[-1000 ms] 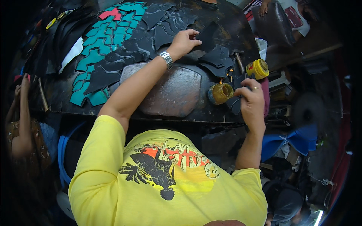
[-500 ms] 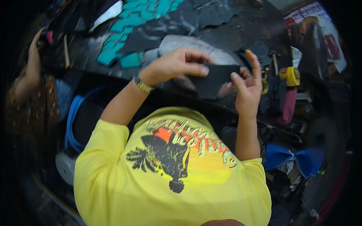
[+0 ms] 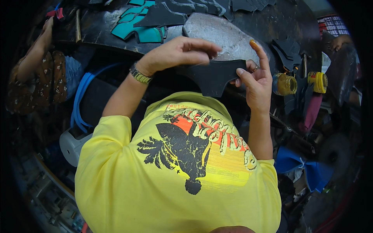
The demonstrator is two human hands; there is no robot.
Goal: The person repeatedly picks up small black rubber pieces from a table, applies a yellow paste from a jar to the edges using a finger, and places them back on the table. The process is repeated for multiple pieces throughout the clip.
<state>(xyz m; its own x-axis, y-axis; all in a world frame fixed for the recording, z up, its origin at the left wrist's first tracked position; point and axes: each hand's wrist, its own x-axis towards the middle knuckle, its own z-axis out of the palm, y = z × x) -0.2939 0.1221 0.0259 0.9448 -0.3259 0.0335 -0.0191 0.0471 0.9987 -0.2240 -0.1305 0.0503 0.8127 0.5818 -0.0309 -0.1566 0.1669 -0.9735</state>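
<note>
My right hand pinches the edge of a black cut sheet piece between thumb and bent fingers; its index finger points up, with orange-brown stuff on the tip. The piece has curved, notched edges and hangs in front of the table's near edge. My left hand, wearing a gold-coloured watch, is over the piece's upper left edge. Its fingers are slightly smeared and stand apart from the thumb, with nothing seen between them. Behind both hands lies a smooth grey slab on the dark table.
Teal cut pieces and black cut pieces overlap beyond the slab. Right of my hand are an open jar, a yellow container and more black pieces. Another person's arm is at far left. A stick lies nearby.
My left hand has let go of the black piece and moved slightly left and up. The piece now shows flatter in my right hand. The whole view has shifted.
</note>
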